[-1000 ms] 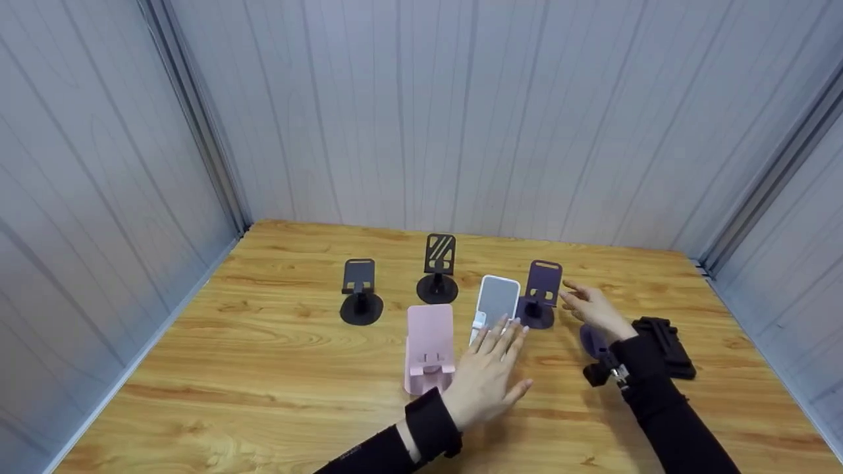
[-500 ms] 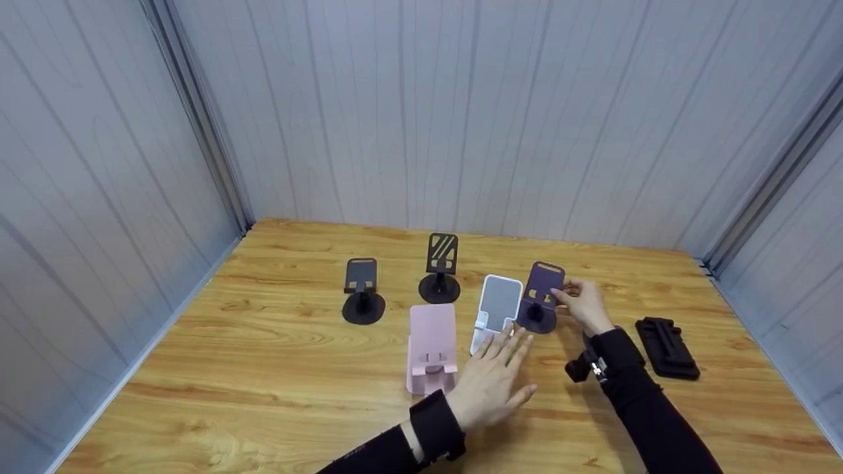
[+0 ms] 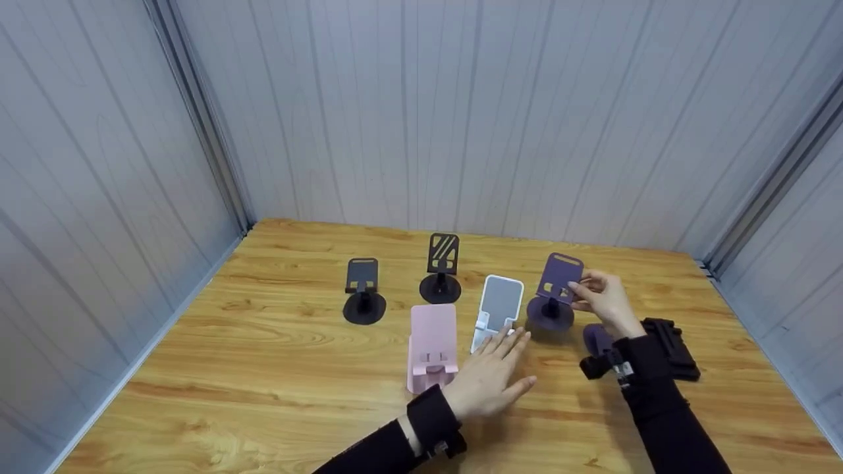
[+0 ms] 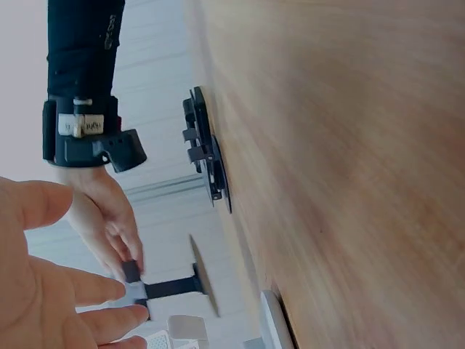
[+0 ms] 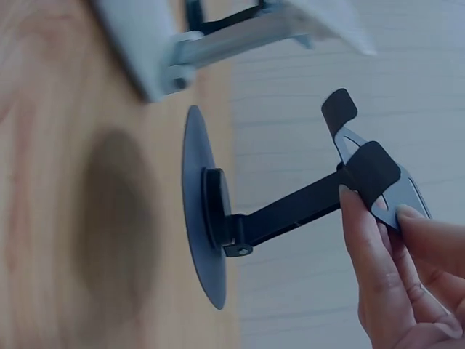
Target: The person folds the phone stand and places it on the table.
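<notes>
Our right hand (image 3: 602, 299) has its fingertips (image 5: 378, 218) pinched on the flat back plate of the purple stand (image 3: 555, 293), thumb and fingers curled round the plate's edge. The stand is matte plastic: a rounded rectangular plate with a small cut-out, a slim hinged arm, and a round disc base. In the right wrist view the disc hangs clear of the table (image 3: 263, 368), its soft shadow lying on the wood beneath it, so we hold the stand lifted, just right of the white stand (image 3: 497, 309).

Our left hand (image 3: 490, 375) lies flat with straight, slightly spread fingers, gripping nothing; its fingertips (image 3: 514, 337) reach the foot of the white stand, and we cannot tell whether they touch it. That stand is a smooth white plate with rounded corners, leaning back on a folding foot.

Left of it sits the pink stand (image 3: 431, 345), a taller folded slab with a small lip at the front. Behind are two black stands on round bases, one (image 3: 362, 289) with a plain plate, the other (image 3: 440, 270) with diagonal slots. A folded black stand (image 3: 675, 345) lies flat beside our right wrist. The table is glossy yellow wood grain, boxed in by pale ribbed wall panels (image 3: 461, 112).
</notes>
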A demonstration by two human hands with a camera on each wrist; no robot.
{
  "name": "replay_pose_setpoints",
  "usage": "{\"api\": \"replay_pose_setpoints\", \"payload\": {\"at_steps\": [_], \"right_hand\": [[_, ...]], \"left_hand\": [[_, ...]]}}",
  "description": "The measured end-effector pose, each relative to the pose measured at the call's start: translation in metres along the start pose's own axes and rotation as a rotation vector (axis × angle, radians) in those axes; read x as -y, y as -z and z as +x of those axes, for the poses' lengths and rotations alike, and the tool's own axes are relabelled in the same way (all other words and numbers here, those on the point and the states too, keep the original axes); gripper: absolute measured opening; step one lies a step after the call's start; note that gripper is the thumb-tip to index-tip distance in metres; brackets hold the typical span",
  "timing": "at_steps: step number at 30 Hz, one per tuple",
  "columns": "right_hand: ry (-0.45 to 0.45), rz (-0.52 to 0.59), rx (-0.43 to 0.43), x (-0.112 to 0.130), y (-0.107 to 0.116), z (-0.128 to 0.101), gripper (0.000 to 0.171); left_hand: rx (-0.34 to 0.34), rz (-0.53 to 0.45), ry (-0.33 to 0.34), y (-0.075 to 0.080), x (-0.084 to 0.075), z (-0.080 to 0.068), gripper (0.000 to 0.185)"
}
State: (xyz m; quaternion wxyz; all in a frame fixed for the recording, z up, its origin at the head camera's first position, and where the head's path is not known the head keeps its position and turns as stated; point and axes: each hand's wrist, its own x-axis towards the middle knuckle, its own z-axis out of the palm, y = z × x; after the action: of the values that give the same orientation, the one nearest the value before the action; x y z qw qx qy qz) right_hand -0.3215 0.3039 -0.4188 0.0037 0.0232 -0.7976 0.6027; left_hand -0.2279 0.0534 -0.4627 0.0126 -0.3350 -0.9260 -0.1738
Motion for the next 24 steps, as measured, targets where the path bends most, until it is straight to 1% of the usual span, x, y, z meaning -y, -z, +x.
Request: {"api": "replay_pose_setpoints", "payload": {"at_steps": [1,2,5,6,7,8,10,12,14,15,19,21,24], "right_hand": [[0.019,0.002,0.012,-0.003,0.004,0.001,0.012],[0.058,0.037,0.036,-0.014,0.010,0.005,0.013],[0.132,0.063,0.075,-0.043,0.026,0.017,0.017],[0.163,0.108,0.091,-0.053,0.030,0.021,0.017],[0.189,0.140,0.102,-0.061,0.034,0.022,0.018],[0.196,0.143,0.097,-0.060,0.035,0.020,0.020],[0.187,0.112,0.065,-0.046,0.030,0.008,0.022],[0.179,0.118,0.037,-0.024,0.023,-0.007,0.023],[0.150,0.049,0.007,0.001,0.014,-0.024,0.024],[0.149,0.050,0.003,0.007,0.012,-0.029,0.023],[0.138,0.033,-0.012,0.022,0.005,-0.041,0.019],[0.155,0.038,-0.018,0.025,0.003,-0.044,0.020],[0.195,0.058,-0.013,0.028,0.002,-0.049,0.024]], "left_hand": [[0.002,-0.010,0.002,0.001,0.000,0.000,0.068],[0.001,-0.020,0.003,0.001,0.001,0.000,0.068],[0.004,-0.035,0.010,0.003,0.001,0.001,0.068],[0.002,-0.049,0.009,0.003,0.001,0.001,0.067],[-0.001,-0.066,0.007,0.004,0.001,0.001,0.067],[-0.005,-0.087,0.005,0.004,0.002,0.001,0.067],[-0.010,-0.143,-0.002,0.005,0.003,0.003,0.066],[-0.020,-0.213,-0.010,0.006,0.005,0.004,0.065],[-0.026,-0.287,-0.013,0.007,0.007,0.006,0.065],[-0.026,-0.323,-0.010,0.008,0.008,0.007,0.064],[-0.023,-0.477,0.025,0.009,0.009,0.012,0.065],[-0.028,-0.562,0.054,0.009,0.010,0.015,0.066],[-0.052,-0.725,0.083,0.009,0.010,0.019,0.065]]}}
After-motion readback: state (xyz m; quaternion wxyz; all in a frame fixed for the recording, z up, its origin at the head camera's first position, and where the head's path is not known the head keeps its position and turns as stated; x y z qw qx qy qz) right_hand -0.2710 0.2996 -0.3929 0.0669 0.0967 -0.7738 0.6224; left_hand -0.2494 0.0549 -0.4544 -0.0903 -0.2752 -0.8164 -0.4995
